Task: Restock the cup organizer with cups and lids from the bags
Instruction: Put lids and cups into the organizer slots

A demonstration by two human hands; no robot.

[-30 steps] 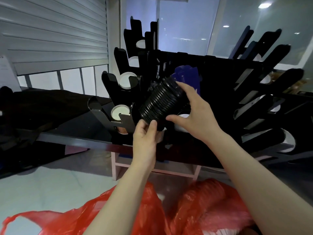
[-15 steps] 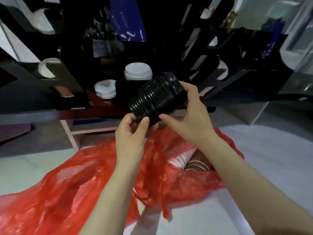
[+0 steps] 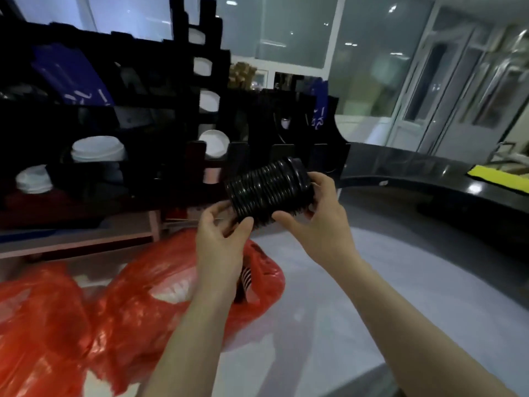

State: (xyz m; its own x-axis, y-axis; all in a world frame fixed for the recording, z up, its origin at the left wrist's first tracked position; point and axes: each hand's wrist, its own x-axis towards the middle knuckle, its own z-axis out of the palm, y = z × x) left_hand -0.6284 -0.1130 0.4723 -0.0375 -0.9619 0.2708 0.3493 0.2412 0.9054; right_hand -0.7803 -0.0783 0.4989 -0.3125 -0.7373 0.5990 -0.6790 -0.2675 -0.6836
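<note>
Left hand (image 3: 223, 239): thumb and fingers pinch the near end of the lid stack (image 3: 269, 190). Right hand (image 3: 317, 222): fingers curl round the far end. The stack lies tilted in front of the organizer (image 3: 143, 116), above the red bag (image 3: 100, 310). In the past second it has dropped from the upper slots (view swung right). Lids not yet slotted; probably a slot is being sought.
</note>
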